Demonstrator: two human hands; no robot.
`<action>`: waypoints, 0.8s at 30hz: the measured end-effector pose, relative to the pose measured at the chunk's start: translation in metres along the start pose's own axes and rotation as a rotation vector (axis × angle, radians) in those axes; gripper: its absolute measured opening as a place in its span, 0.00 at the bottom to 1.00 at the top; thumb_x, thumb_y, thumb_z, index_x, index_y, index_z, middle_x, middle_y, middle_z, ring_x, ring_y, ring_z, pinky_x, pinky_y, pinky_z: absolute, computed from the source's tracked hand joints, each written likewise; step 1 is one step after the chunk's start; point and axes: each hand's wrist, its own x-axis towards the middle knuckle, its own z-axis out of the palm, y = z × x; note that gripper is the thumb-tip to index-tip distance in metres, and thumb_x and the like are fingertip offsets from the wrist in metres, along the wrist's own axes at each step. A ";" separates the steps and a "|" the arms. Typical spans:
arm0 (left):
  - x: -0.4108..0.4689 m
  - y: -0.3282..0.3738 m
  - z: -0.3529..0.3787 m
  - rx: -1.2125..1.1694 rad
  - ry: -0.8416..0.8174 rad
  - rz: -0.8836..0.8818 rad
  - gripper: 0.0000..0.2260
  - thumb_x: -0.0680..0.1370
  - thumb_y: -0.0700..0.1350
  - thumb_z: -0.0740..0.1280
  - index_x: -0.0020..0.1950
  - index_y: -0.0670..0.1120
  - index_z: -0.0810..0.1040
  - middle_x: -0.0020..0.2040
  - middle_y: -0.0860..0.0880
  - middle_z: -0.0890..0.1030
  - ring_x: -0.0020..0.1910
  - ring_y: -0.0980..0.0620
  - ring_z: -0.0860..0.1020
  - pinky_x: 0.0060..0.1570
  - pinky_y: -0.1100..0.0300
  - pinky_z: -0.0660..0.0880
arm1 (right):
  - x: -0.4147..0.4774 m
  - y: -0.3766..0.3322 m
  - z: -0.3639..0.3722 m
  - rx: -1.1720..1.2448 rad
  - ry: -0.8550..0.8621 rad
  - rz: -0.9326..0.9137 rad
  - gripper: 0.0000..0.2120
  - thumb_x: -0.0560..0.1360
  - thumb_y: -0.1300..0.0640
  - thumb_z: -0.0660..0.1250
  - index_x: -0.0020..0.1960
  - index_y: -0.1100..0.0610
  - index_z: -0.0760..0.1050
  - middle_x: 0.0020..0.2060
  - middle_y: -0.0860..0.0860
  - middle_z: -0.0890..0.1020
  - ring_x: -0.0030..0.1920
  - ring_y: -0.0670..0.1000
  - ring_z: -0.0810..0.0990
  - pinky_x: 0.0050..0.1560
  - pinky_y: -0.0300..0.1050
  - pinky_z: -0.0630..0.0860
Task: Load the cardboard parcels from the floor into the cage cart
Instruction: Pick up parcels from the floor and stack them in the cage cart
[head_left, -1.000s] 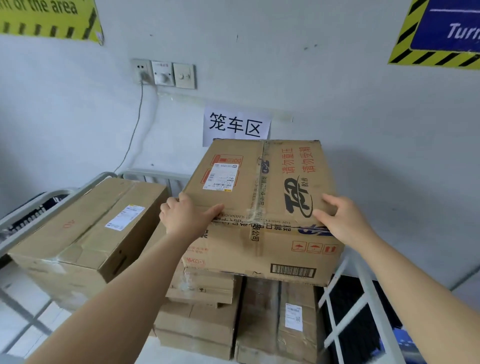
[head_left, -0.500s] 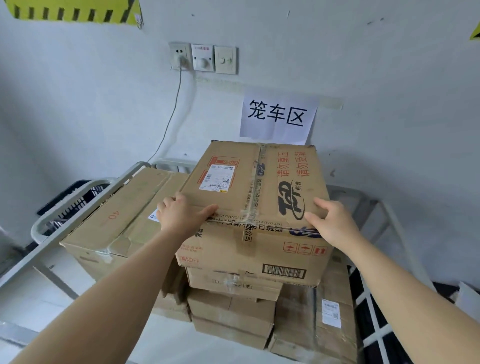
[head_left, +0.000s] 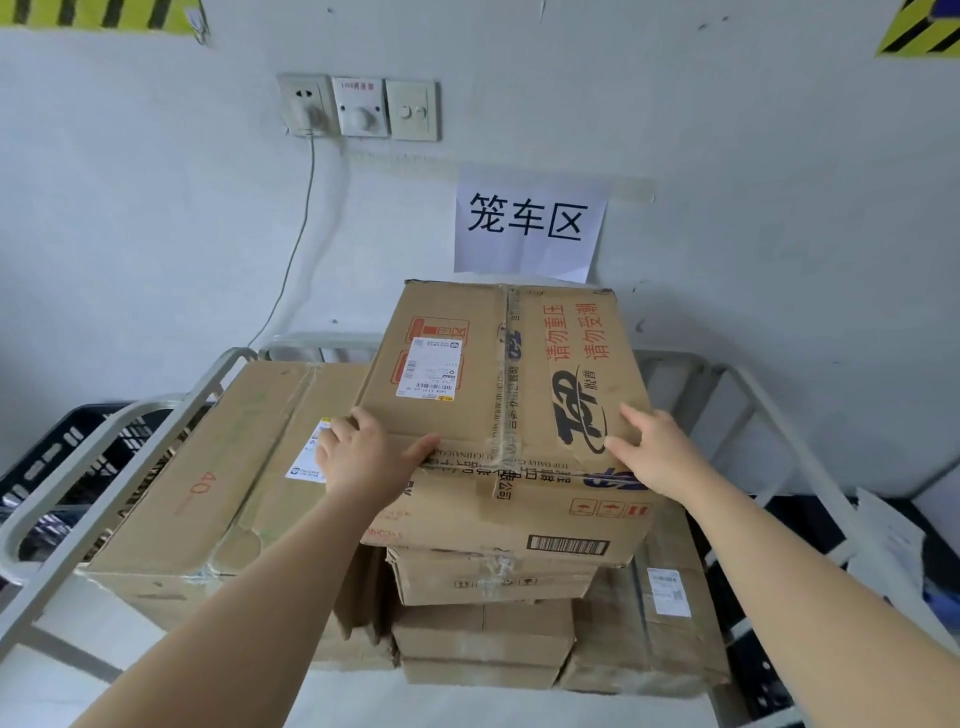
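Head view, L hand (head_left: 371, 460) grip round top parcel (head_left: 498, 374) corner, R hand (head_left: 660, 452) flat atop, in cage cart (head_left: 130, 421)

Paper sign (head_left: 530, 221), wall sockets (head_left: 358, 106), black crate (head_left: 57, 467)

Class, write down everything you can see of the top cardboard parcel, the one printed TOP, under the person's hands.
The top parcel is a brown cardboard carton, taped down its middle, printed with a black TOP logo, red Chinese characters and a barcode, bearing a white label. It sits atop smaller cartons in the cage cart. The left hand grips its near-left corner; the right hand rests on its near-right top.
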 end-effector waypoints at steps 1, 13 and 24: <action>-0.001 0.000 0.001 0.005 -0.004 0.003 0.49 0.68 0.75 0.58 0.74 0.38 0.56 0.69 0.38 0.65 0.69 0.38 0.61 0.68 0.47 0.59 | 0.000 -0.001 0.000 -0.024 -0.011 0.016 0.31 0.78 0.46 0.61 0.77 0.51 0.53 0.73 0.56 0.60 0.69 0.58 0.67 0.68 0.53 0.65; -0.036 -0.015 -0.010 0.024 0.076 0.078 0.32 0.79 0.64 0.53 0.75 0.43 0.59 0.75 0.43 0.60 0.74 0.41 0.55 0.72 0.48 0.53 | -0.030 -0.017 0.010 -0.207 0.234 -0.166 0.22 0.80 0.47 0.56 0.70 0.56 0.68 0.74 0.55 0.62 0.73 0.56 0.62 0.67 0.53 0.66; -0.058 -0.118 -0.026 0.051 0.037 -0.027 0.27 0.79 0.61 0.55 0.70 0.44 0.66 0.69 0.44 0.70 0.69 0.42 0.65 0.66 0.49 0.62 | -0.097 -0.123 0.074 -0.063 0.226 -0.584 0.17 0.80 0.52 0.58 0.62 0.62 0.75 0.59 0.54 0.79 0.60 0.54 0.77 0.61 0.49 0.73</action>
